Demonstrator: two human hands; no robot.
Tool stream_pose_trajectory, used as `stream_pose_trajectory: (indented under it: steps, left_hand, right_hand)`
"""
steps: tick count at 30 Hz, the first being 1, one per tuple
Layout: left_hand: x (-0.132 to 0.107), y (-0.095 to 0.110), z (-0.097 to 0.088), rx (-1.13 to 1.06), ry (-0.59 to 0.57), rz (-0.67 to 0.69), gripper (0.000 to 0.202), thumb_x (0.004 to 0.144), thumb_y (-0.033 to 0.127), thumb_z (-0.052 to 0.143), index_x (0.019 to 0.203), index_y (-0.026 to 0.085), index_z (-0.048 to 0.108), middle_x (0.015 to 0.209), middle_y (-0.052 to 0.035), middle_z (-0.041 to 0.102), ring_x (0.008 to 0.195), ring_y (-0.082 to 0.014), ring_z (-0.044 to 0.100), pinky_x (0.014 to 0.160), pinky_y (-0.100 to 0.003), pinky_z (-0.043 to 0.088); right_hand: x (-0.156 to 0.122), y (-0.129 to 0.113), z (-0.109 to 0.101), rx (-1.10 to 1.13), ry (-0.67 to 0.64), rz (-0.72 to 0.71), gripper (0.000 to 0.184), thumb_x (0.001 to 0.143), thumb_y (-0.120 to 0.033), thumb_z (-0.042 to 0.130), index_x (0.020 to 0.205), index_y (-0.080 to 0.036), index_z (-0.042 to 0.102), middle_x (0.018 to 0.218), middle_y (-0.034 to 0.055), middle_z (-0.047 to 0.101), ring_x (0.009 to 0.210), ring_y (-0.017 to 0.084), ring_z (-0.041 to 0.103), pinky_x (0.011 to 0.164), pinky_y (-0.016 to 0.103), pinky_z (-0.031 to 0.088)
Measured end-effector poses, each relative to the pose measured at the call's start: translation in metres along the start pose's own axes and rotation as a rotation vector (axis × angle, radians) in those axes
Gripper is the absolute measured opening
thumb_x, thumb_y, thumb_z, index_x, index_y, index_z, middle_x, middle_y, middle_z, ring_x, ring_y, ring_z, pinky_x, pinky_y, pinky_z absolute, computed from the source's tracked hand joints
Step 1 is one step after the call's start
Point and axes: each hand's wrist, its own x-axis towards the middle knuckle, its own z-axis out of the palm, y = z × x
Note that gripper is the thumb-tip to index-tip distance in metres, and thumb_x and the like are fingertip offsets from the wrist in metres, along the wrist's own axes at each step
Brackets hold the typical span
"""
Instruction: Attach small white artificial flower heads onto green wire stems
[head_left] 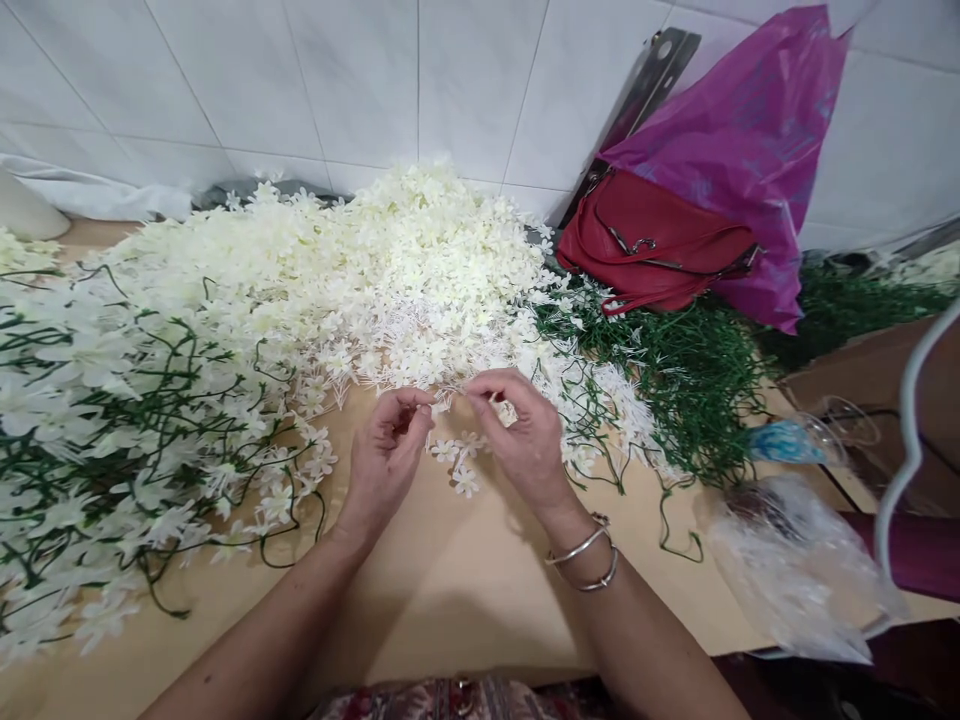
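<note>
My left hand point(390, 450) and my right hand point(517, 430) meet over a tan table point(450, 590), fingers pinched together on a small white artificial flower piece point(450, 403) between them. A few loose white blossoms point(459, 462) lie just under my hands. Behind them rises a big heap of loose white flower heads point(420, 270). My right wrist wears two metal bangles point(589, 560).
Finished strands of white flowers on green stems point(112, 420) cover the left side. Bare green stems point(690, 380) lie at right, below a red handbag point(652, 250) and a purple plastic bag point(742, 140). Clear plastic bags point(795, 560) sit at the right edge. A tiled wall stands behind.
</note>
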Motion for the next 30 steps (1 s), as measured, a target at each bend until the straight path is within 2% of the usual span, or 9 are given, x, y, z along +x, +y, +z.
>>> stream_pose_trajectory:
  steps: [3,5,8,12,16,22,26,30]
  left_hand:
    - [0.0,0.002,0.002,-0.047,0.007,0.008,0.017,0.095,0.036,0.067,0.099,0.019,0.068,0.108,-0.0059,0.069,0.091,-0.0158,0.07,0.08,-0.026,0.055]
    - [0.0,0.001,0.003,-0.133,-0.001,-0.043,0.02,0.095,0.038,0.068,0.102,0.019,0.065,0.103,-0.005,0.071,0.085,-0.0152,0.073,0.078,-0.026,0.057]
    - [-0.001,-0.004,0.005,-0.163,-0.001,-0.071,0.021,0.094,0.036,0.071,0.105,0.019,0.065,0.086,-0.0001,0.07,0.079,-0.0144,0.074,0.075,-0.025,0.057]
    - [0.0,-0.01,0.005,-0.162,-0.009,-0.068,0.019,0.091,0.035,0.074,0.1,0.019,0.067,0.084,0.0008,0.068,0.076,-0.0138,0.071,0.077,-0.026,0.059]
    - [0.0,-0.009,0.004,-0.086,0.047,-0.051,0.013,0.09,0.031,0.071,0.096,0.02,0.065,0.083,0.0009,0.066,0.074,-0.0138,0.065,0.075,-0.026,0.055]
    - [-0.002,-0.002,0.001,0.044,0.064,-0.027,0.009,0.092,0.024,0.063,0.099,0.022,0.067,0.079,0.0014,0.061,0.074,-0.015,0.059,0.069,-0.025,0.045]
    - [-0.005,0.004,-0.001,0.087,0.061,0.003,0.012,0.094,0.024,0.056,0.098,0.022,0.067,0.068,0.0026,0.054,0.063,-0.0149,0.052,0.059,-0.026,0.038]
    - [-0.007,0.009,-0.003,0.244,-0.02,0.048,0.021,0.09,0.016,0.05,0.09,0.021,0.07,0.058,0.0048,0.044,0.052,-0.0138,0.04,0.054,-0.028,0.031]
  right_hand:
    - [0.008,0.01,-0.021,-0.253,0.208,0.016,0.007,0.097,-0.022,0.063,0.095,-0.024,0.07,0.096,0.006,0.072,0.088,0.023,0.066,0.081,0.039,0.055]
    - [0.012,0.02,-0.034,-0.41,0.257,0.075,0.005,0.094,-0.023,0.064,0.097,-0.023,0.068,0.094,0.0057,0.07,0.085,0.023,0.063,0.082,0.041,0.052]
    - [0.013,0.037,-0.043,-0.557,0.219,0.199,0.015,0.089,-0.028,0.068,0.104,-0.022,0.066,0.089,0.005,0.068,0.084,0.025,0.061,0.084,0.043,0.049]
    - [0.011,0.048,-0.043,-0.579,0.135,0.305,0.021,0.085,-0.025,0.069,0.106,-0.022,0.067,0.082,0.0037,0.07,0.082,0.026,0.059,0.082,0.041,0.046]
    - [0.012,0.047,-0.043,-0.479,0.194,0.319,0.022,0.084,-0.022,0.066,0.105,-0.021,0.068,0.083,0.0033,0.071,0.081,0.023,0.062,0.081,0.039,0.048]
    - [0.016,0.032,-0.042,-0.261,0.289,0.216,0.026,0.087,-0.02,0.061,0.112,-0.019,0.071,0.091,0.0041,0.069,0.082,0.02,0.062,0.083,0.036,0.052]
    - [0.015,0.028,-0.038,-0.019,0.189,0.227,0.024,0.094,-0.023,0.06,0.114,-0.021,0.073,0.102,0.0046,0.062,0.083,0.017,0.064,0.081,0.034,0.052]
    - [0.013,0.028,-0.033,0.299,0.102,0.3,0.025,0.094,-0.024,0.065,0.117,-0.027,0.075,0.102,0.0013,0.06,0.079,0.013,0.063,0.079,0.031,0.05]
